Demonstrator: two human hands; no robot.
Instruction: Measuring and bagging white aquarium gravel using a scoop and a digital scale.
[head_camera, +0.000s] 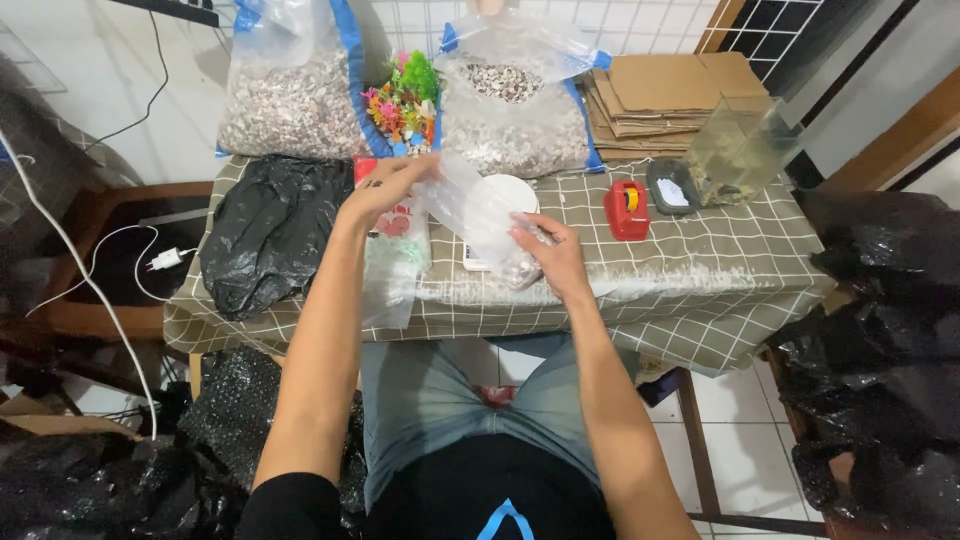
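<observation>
Bag (478, 215) of clear plastic hangs over the tabletop (700, 260), left hand (385, 190) pinching its top, right hand (548, 255) clamped near the pebble-filled bottom. A loose grip could spill pebbles onto the scale (508, 190), I think.

Both hands, left hand (385, 188) and right hand (548, 255), grip a clear plastic bag (475, 210).

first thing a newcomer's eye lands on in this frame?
Most likely the two hands: the left hand and right hand hold a clear plastic bag with some gravel in it, over the middle of the checked tablecloth. Next come the two big gravel bags at the table's back edge, with bright plastic plants between them. A crumpled black plastic bag lies at the table's left, and a red tape dispenser at its right.
</observation>
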